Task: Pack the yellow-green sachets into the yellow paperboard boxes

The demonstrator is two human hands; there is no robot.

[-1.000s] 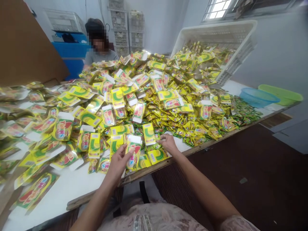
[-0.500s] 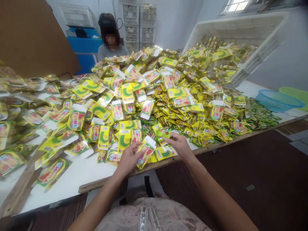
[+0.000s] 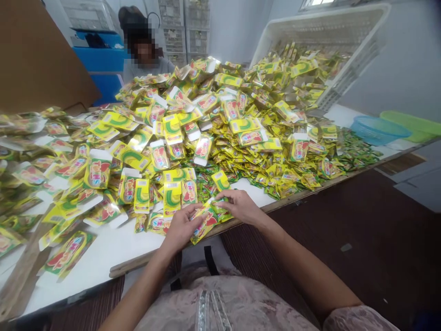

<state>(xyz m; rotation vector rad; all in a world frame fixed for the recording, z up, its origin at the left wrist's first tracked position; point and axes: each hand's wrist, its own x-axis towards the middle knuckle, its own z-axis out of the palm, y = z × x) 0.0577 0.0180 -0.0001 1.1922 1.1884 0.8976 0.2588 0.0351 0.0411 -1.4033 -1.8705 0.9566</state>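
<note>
Low at the table's front edge, my left hand [image 3: 182, 227] grips a small yellow and green printed carton [image 3: 206, 227], fingers closed round its lower part. At the carton's upper end, my right hand [image 3: 239, 205] pinches a small green sachet [image 3: 223, 213]. The sachet touches or overlaps that end; whether it is inside, I cannot tell. Just beyond my hands lie a yellow carton with a barcode [image 3: 172, 196] and loose green sachets [image 3: 207, 185]. Behind them rises a large heap of yellow cartons [image 3: 174, 128] and yellow sachets [image 3: 237, 158].
A white plastic crate [image 3: 361, 27] tips cartons onto the back right of the table. Blue [image 3: 379, 131] and green [image 3: 413, 124] basins stand at the right. Across the heap sits another person [image 3: 148, 69]. A wooden strip [image 3: 138, 264] edges the table.
My right hand has brought the sachet down and left to the carton's end. The white flap seen there before is now covered. The whole view has shifted slightly.
</note>
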